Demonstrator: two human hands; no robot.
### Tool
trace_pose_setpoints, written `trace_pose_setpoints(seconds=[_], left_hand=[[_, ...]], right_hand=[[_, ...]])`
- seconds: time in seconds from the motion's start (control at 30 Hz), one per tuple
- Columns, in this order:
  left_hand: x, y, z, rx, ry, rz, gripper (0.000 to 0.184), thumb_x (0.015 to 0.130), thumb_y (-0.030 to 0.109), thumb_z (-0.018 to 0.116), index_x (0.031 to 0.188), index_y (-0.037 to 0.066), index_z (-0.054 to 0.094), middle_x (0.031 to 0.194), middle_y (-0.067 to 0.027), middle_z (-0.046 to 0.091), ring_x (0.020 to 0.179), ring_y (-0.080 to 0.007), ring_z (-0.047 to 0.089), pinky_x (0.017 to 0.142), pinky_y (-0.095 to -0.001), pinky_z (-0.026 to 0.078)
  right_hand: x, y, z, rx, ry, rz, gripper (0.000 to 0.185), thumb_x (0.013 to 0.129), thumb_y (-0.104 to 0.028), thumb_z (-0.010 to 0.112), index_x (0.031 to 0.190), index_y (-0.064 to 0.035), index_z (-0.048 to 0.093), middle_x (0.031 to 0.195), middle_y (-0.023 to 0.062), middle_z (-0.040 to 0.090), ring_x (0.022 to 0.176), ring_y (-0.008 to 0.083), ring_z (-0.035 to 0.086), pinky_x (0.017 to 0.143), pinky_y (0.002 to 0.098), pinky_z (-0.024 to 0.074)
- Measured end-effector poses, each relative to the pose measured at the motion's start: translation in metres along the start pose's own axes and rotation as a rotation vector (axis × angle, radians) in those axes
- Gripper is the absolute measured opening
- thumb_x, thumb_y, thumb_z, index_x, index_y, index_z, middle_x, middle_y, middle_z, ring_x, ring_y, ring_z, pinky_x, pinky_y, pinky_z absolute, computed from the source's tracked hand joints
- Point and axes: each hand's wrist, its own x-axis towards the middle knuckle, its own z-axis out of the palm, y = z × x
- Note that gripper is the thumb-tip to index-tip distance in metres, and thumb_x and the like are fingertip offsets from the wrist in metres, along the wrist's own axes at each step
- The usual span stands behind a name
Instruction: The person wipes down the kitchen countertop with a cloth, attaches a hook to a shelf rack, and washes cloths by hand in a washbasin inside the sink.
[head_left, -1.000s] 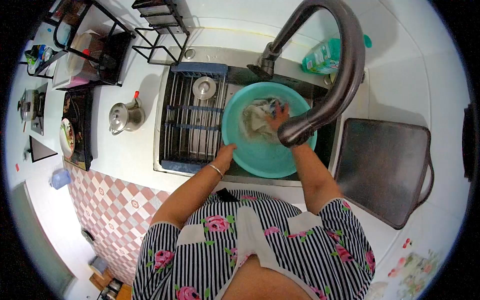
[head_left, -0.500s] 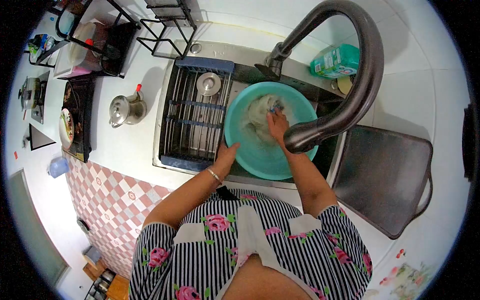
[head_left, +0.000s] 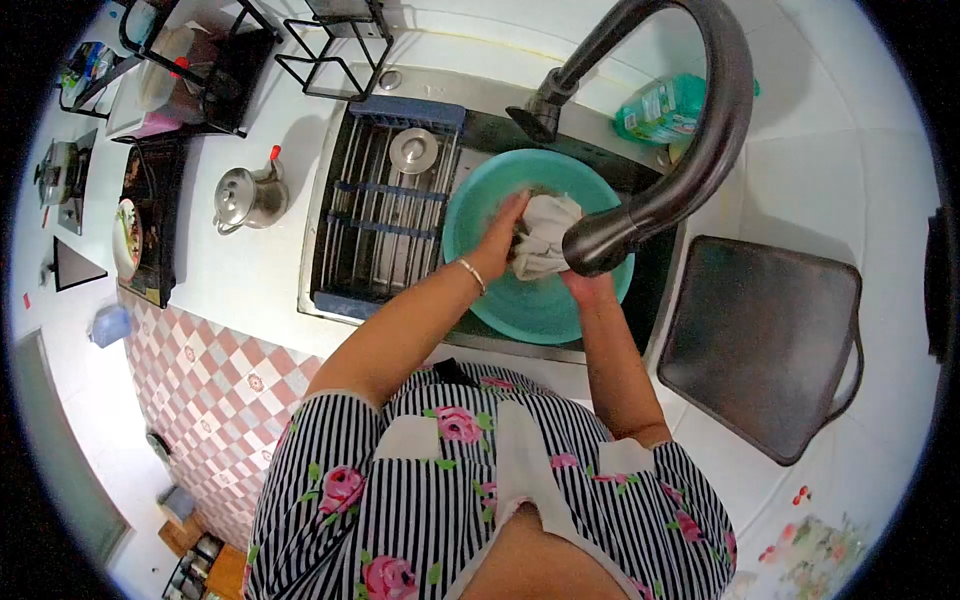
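Head cam: white countertop (head_left: 265, 275) with a rectangular stainless-steel sink (head_left: 450, 86) around the upper middle, pink-and-white checkered floor tiles (head_left: 220, 400) lower left. Round turquoise plastic basin (head_left: 530, 318) sits in the sink, mid-frame, with a bunched off-white cloth (head_left: 545, 235) over its middle. Left hand (head_left: 497, 240) is curled round the cloth's left side, holding it. Right hand's (head_left: 590, 287) at its lower right, fingers hidden, so can't tell that grip.

One whitish cloth (head_left: 546, 235), bunched and wrinkled, is within the rim of the round teal basin (head_left: 520, 318), which sits in the sink (head_left: 470, 93).
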Motion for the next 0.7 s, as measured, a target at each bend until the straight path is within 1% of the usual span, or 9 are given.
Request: trace_pose_setpoints(seconds=[0.1, 0.13, 0.23, 0.3, 0.43, 0.47, 0.6, 0.67, 0.7], left_hand=[[-0.009, 0.007, 0.013, 0.087, -0.070, 0.015, 0.045, 0.087, 0.037, 0.054, 0.123, 0.012, 0.045, 0.118, -0.0125, 0.052, 0.103, -0.0260, 0.054, 0.081, -0.0355, 0.048], [-0.006, 0.008, 0.015, 0.246, 0.132, 0.186, 0.040, 0.083, 0.028, 0.061, 0.115, 0.009, 0.047, 0.105, -0.0131, 0.059, 0.088, -0.0208, 0.060, 0.070, -0.0305, 0.050], [-0.023, -0.016, 0.026, 0.874, 0.208, 0.540, 0.039, 0.078, 0.022, 0.064, 0.110, 0.007, 0.049, 0.098, -0.0173, 0.060, 0.085, -0.0258, 0.061, 0.069, -0.0370, 0.049], [-0.035, -0.049, 0.031, 1.094, 0.197, 0.702, 0.038, 0.075, 0.019, 0.065, 0.107, 0.006, 0.050, 0.094, -0.0196, 0.060, 0.083, -0.0303, 0.061, 0.069, -0.0408, 0.049], [-0.054, -0.057, 0.052, 1.273, 0.305, 0.456, 0.052, 0.063, 0.031, 0.073, 0.106, 0.005, 0.058, 0.099, -0.0185, 0.062, 0.091, -0.0364, 0.059, 0.080, -0.0440, 0.045], [-0.038, -0.046, 0.037, 1.521, 0.220, 0.394, 0.038, 0.075, 0.021, 0.063, 0.108, 0.006, 0.051, 0.093, -0.0208, 0.061, 0.081, -0.0380, 0.060, 0.073, -0.0462, 0.046], [0.040, -0.020, -0.016, 1.480, 0.273, 0.254, 0.042, 0.080, 0.031, 0.058, 0.113, 0.007, 0.050, 0.101, -0.0218, 0.059, 0.092, -0.0360, 0.058, 0.079, -0.0455, 0.045], [0.041, -0.014, -0.010, 1.577, 0.343, 0.232, 0.045, 0.083, 0.038, 0.054, 0.117, 0.008, 0.049, 0.107, -0.0229, 0.056, 0.098, -0.0344, 0.056, 0.082, -0.0458, 0.045], [0.047, -0.017, -0.015, 1.723, 0.401, 0.389, 0.049, 0.083, 0.040, 0.054, 0.119, 0.008, 0.048, 0.109, -0.0234, 0.055, 0.100, -0.0338, 0.055, 0.083, -0.0468, 0.043]], right_hand=[[0.004, 0.006, -0.006, -0.356, 0.096, -0.202, 0.039, 0.091, -0.032, 0.047, 0.120, -0.0059, 0.048, 0.109, 0.0083, 0.058, 0.097, 0.0232, 0.058, 0.085, 0.0394, 0.0476], [0.007, 0.008, -0.010, -0.542, 0.170, -0.143, 0.045, 0.088, -0.038, 0.051, 0.122, -0.0083, 0.047, 0.111, 0.0087, 0.057, 0.100, 0.0229, 0.057, 0.085, 0.0388, 0.0467], [-0.001, 0.015, -0.019, -0.188, 0.057, 0.448, 0.049, 0.087, -0.041, 0.051, 0.125, -0.0104, 0.046, 0.114, 0.0084, 0.055, 0.105, 0.0220, 0.053, 0.088, 0.0366, 0.0449], [0.008, 0.029, -0.026, 0.035, -0.246, 0.455, 0.052, 0.088, -0.045, 0.047, 0.127, -0.0111, 0.044, 0.123, 0.0084, 0.050, 0.110, 0.0224, 0.049, 0.090, 0.0392, 0.0426], [0.020, 0.057, -0.057, 0.051, 0.008, 0.336, 0.047, 0.091, -0.040, 0.042, 0.126, -0.0092, 0.042, 0.123, 0.0101, 0.050, 0.109, 0.0242, 0.050, 0.088, 0.0403, 0.0439], [0.020, 0.064, -0.064, 0.042, 0.112, 0.292, 0.046, 0.092, -0.039, 0.041, 0.126, -0.0087, 0.042, 0.123, 0.0105, 0.050, 0.109, 0.0247, 0.051, 0.088, 0.0405, 0.0442], [0.018, 0.081, -0.068, -0.042, 0.417, 0.106, 0.041, 0.095, -0.034, 0.037, 0.126, -0.0069, 0.041, 0.122, 0.0122, 0.050, 0.108, 0.0265, 0.052, 0.086, 0.0416, 0.0454], [0.009, 0.071, -0.059, -0.383, 0.549, 0.002, 0.042, 0.095, -0.034, 0.038, 0.126, -0.0066, 0.040, 0.122, 0.0127, 0.050, 0.108, 0.0273, 0.052, 0.085, 0.0427, 0.0458], [0.006, 0.065, -0.056, -0.602, 0.608, -0.051, 0.043, 0.094, -0.036, 0.041, 0.126, -0.0068, 0.040, 0.123, 0.0128, 0.049, 0.109, 0.0277, 0.051, 0.085, 0.0434, 0.0459]])
